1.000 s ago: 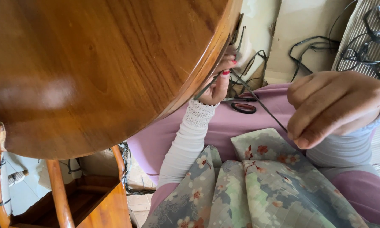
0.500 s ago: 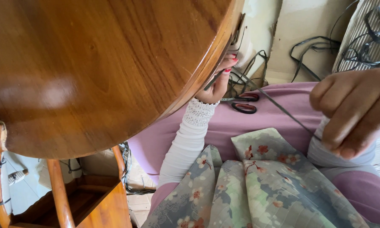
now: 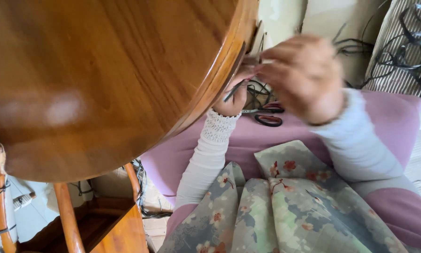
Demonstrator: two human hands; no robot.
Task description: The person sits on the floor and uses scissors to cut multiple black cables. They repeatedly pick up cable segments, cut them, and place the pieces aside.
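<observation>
While the round glossy wooden tabletop (image 3: 103,79) fills the left side, the left hand (image 3: 236,96) sits tucked under its rim, pinching a thin dark cord (image 3: 233,91). Right beside it, the blurred right hand (image 3: 304,75) meets it; can't tell its grip. Red-handled scissors (image 3: 268,120) lie just below on the mauve cushion (image 3: 388,112).

Round wooden table (image 3: 103,79) fills the upper left of the frame. At its right edge, left hand (image 3: 234,96) pinches a dark strip (image 3: 235,90); blurred right hand (image 3: 304,77) meets it. Red-handled scissors (image 3: 268,116) lie below on purple fabric (image 3: 398,112).
</observation>
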